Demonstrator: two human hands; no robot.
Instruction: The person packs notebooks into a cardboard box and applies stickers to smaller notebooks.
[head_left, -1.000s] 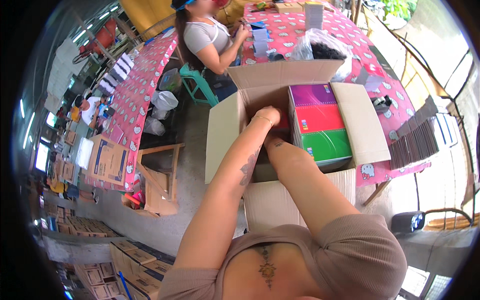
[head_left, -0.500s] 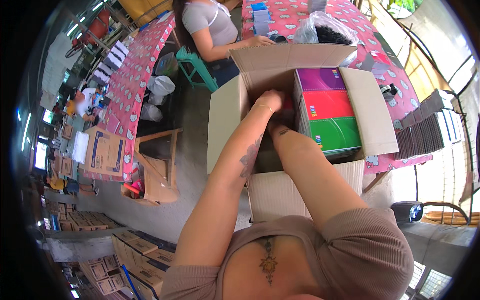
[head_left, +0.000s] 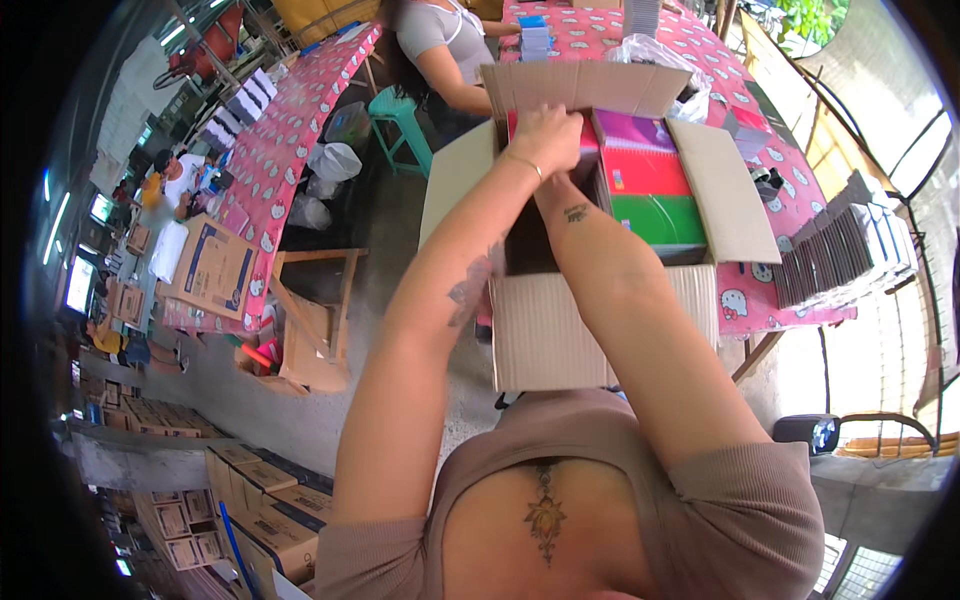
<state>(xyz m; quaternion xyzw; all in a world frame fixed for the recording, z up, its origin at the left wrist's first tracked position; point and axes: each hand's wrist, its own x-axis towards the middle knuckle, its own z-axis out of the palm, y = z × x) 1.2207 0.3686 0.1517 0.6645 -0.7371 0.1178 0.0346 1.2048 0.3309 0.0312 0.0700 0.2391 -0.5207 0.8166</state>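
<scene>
An open cardboard box [head_left: 600, 325] stands before me with its flaps folded out. Purple notebooks [head_left: 633, 130], red spiral notebooks [head_left: 645, 172] and green notebooks [head_left: 655, 220] fill its right side in stacks. My left hand [head_left: 550, 135] is at the far left part of the box, its fingers curled over a red-pink notebook or stack [head_left: 588, 132] that shows on both sides of it. My right hand [head_left: 562, 183] reaches in just below the left one; its fingers are hidden behind my left hand and inside the box.
Pink patterned tables [head_left: 735, 300] stand ahead and to the left. Stacked dark-edged notebooks [head_left: 835, 262] are at the right, and a plastic bag [head_left: 650, 50] lies behind the box. A co-worker [head_left: 445, 55] sits at the far side near a green stool [head_left: 400, 130]. Cartons [head_left: 270, 520] are piled at lower left.
My left hand has risen from deep in the box to the level of its far edge, with red-pink showing beside it. The box sits higher in view.
</scene>
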